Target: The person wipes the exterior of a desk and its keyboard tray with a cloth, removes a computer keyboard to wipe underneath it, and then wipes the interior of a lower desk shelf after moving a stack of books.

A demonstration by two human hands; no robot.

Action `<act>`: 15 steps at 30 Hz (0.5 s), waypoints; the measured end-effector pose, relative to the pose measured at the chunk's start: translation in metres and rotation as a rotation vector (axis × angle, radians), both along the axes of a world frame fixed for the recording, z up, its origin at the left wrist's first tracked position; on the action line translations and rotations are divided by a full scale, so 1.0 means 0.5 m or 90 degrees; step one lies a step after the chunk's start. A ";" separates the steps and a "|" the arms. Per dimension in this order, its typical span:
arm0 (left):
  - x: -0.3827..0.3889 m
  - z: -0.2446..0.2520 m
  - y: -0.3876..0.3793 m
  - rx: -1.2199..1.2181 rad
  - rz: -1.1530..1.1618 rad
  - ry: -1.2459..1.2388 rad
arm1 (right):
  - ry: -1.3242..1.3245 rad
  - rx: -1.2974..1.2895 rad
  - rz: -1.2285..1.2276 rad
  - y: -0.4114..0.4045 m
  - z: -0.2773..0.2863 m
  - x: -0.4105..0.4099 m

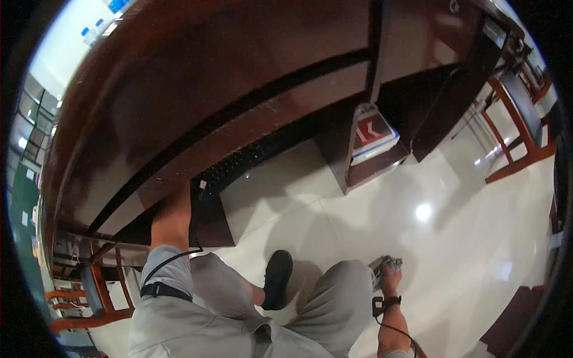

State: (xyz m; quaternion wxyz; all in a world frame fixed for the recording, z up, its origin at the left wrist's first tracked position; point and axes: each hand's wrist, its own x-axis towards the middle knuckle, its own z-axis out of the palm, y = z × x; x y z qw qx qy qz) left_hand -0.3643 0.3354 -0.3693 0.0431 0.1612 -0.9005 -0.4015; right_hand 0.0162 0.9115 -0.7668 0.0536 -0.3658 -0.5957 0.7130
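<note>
My right hand (391, 279) is closed around a crumpled grey cloth (388, 265), beside my right knee and above the tiled floor. A strap with a small black device sits on that wrist, with a cable running up the arm. My left forearm reaches under the edge of the dark wooden desk (268, 107), so my left hand is out of view. Near that forearm is a black keyboard (241, 163) under the desktop. A small pale tag (203, 184) hangs beside the keyboard.
A stack of boxes or packs (375, 138) lies on a low shelf of the desk. Wooden chairs stand at the right (515, 121) and the lower left (96, 291). Plastic bottles (91, 33) are at the upper left. A dark wooden piece (515, 320) stands at the lower right.
</note>
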 end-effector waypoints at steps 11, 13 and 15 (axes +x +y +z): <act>-0.144 -0.107 -0.099 -0.424 -0.213 -0.307 | 0.060 0.099 0.035 -0.003 -0.029 0.009; -0.134 -0.156 -0.065 -0.353 -0.210 -0.056 | 0.020 0.074 -0.036 -0.003 -0.020 0.025; -0.132 -0.179 -0.095 -0.401 -0.173 0.007 | 0.029 0.118 -0.027 -0.009 -0.029 0.023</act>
